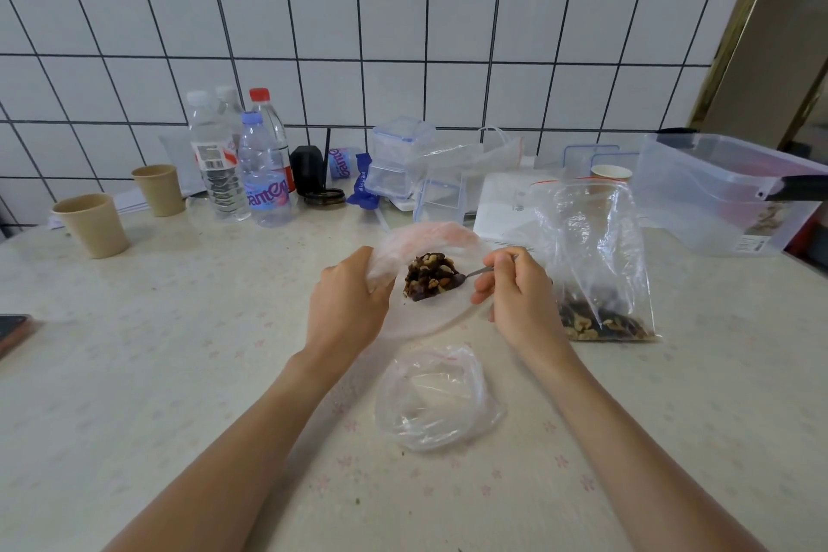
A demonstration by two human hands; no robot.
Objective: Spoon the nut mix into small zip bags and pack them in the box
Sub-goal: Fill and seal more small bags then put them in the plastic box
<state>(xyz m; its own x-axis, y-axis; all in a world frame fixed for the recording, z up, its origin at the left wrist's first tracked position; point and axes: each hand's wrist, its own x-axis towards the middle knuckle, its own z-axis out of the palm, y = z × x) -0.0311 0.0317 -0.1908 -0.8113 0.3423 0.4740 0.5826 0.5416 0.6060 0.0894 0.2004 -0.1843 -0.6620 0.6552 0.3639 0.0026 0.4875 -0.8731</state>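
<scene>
The small bag's (403, 247) rim is gripped by the left hand (347, 296), and a spoon (479, 270) is pinched in the right hand (515, 287), its bowl lying leftward inside the mouth on the nuts (430, 276). The supply bag (600, 264) stands just right; an empty bag (437, 397) lies nearer; the box (726, 193) is far right.

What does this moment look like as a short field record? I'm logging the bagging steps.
left hand: holds open the small zip bag
right hand: grips the spoon
spoon position: bowl in the bag's nut mix
supply bag: right of the hands, nuts at bottom
spare bag: empty, nearer the person
clear box: far right
</scene>
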